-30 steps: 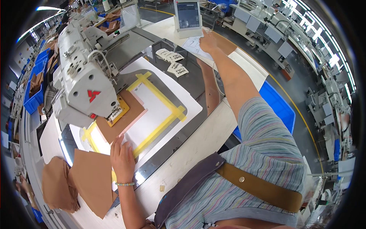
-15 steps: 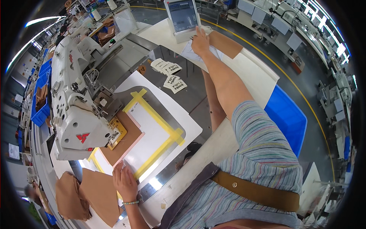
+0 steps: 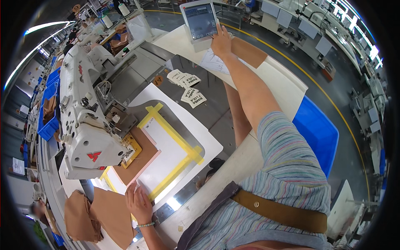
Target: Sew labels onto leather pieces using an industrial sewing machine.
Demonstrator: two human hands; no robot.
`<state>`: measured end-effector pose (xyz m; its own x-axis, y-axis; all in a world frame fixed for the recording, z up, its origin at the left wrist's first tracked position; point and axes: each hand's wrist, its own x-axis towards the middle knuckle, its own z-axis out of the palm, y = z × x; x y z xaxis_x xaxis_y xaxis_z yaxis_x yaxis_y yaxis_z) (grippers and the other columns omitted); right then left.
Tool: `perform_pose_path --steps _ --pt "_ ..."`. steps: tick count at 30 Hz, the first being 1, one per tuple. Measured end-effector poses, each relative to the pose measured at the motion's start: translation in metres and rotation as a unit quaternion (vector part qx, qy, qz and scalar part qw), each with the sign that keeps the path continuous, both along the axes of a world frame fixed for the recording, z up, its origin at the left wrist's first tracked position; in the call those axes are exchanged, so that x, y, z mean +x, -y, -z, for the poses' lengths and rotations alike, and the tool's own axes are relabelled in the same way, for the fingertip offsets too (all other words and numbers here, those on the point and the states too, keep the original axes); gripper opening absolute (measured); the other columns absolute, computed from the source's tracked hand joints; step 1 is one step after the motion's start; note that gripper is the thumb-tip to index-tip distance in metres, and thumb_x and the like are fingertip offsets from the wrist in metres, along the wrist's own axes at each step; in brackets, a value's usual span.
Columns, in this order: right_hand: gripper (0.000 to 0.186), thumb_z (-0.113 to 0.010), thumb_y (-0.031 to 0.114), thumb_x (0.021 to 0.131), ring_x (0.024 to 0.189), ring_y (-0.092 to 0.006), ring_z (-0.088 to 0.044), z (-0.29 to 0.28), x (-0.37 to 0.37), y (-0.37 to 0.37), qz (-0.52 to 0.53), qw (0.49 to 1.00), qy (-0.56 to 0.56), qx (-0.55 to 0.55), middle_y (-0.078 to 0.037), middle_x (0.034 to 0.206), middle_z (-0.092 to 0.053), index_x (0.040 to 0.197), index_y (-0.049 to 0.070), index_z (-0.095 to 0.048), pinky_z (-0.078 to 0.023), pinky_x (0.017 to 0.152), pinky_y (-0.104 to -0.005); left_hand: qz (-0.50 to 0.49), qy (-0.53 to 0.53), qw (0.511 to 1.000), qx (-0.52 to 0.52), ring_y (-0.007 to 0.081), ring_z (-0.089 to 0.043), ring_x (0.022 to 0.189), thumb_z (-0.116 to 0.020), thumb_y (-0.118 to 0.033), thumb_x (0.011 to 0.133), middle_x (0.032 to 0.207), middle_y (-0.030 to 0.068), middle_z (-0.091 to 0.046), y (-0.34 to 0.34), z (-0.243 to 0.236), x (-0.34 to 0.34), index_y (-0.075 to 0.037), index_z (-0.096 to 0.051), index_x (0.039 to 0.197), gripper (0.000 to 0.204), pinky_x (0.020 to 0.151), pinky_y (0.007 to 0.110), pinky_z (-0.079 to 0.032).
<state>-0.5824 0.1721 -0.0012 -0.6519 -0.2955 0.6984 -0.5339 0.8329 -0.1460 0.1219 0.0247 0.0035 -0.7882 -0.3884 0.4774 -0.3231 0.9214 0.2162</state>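
The right hand (image 3: 221, 42), forefinger stretched, other fingers loosely curled and holding nothing I can see, has moved since 1 second ago from the paper (image 3: 211, 61) to the screen (image 3: 201, 20), its fingertip at the lower right corner, though I cannot tell if it touches. I see the left hand (image 3: 139, 203) still lying with loosely spread fingers at the near corner of the pink-edged brown piece (image 3: 143, 157), which the sewing machine head (image 3: 85, 121) partly hides from me. White labels (image 3: 194, 96) lie in 2 groups beyond, and brown pieces (image 3: 110, 214) lie left of that hand.
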Motion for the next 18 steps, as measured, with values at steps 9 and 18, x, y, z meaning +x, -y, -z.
perform_pose_path --steps 9,18 --pt "0.03 -0.057 0.025 0.098 0.155 -0.0343 -0.021 -0.032 -0.024 0.003 0.006 0.999 -0.001 0.045 -0.011 0.168 -0.027 0.112 0.006 -0.076 -0.028 0.118 -0.0614 -0.085 -0.058 0.995 0.008 0.0382 -0.064 0.12 -0.064 0.003 0.093 0.129 0.0162 -0.068 -0.042 -0.007 0.029 -0.001 -0.068 0.108 0.016 0.096 0.048 -0.053" --pt "0.037 -0.05 0.022 0.098 0.157 -0.0358 -0.016 0.018 0.012 0.021 0.023 0.987 0.153 0.045 -0.014 0.172 -0.017 0.119 0.004 -0.074 -0.022 0.121 -0.0635 -0.094 -0.038 0.994 0.038 0.0377 -0.065 0.113 -0.068 0.01 0.087 0.129 0.0205 -0.066 -0.124 0.001 0.077 -0.002 -0.067 0.11 0.026 0.086 0.043 -0.056"
